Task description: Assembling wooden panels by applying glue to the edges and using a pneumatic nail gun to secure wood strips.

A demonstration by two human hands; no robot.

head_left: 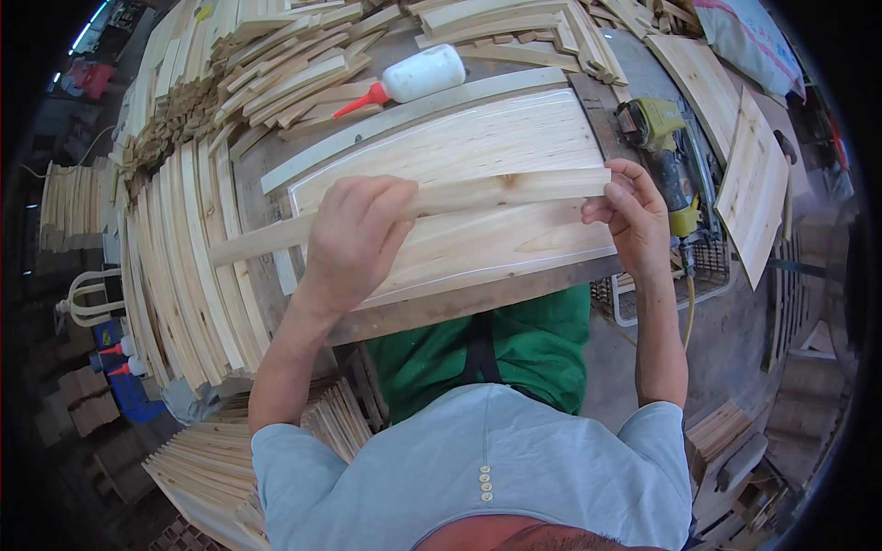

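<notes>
Above the pale wooden panel (459, 250), the person is holding a long wooden strip (501, 188): the left hand (360, 234) is curling around it, and the right hand (632, 213) is pinching its right-hand end between thumb and fingers. The strip is crossing over the panel, its free end reaching past the panel's left edge toward the stacked strips (188, 266). A thin white bead (496, 278), probably glue, is running close to the panel's edges. If the strip were dipping or sliding sideways, it could be smearing that bead, and a low-hanging wrist could be picking some up. A careless swing could be knocking the long free end against the stack left of the panel. Beyond the panel's far edge, a white bottle (423, 75) with a red nozzle is lying on its side; its walls are hiding its contents, and a loose nozzle could be letting it leak. Right of the panel, a nail gun (654, 124) is lying near a basket (715, 260) whose contents I cannot make out. Past the panel's far right corner, a pale sack (753, 41) is concealing its filling. Well left of the panel, red-tipped bottles (137, 366) are standing in or beside a blue bin (138, 409).
</notes>
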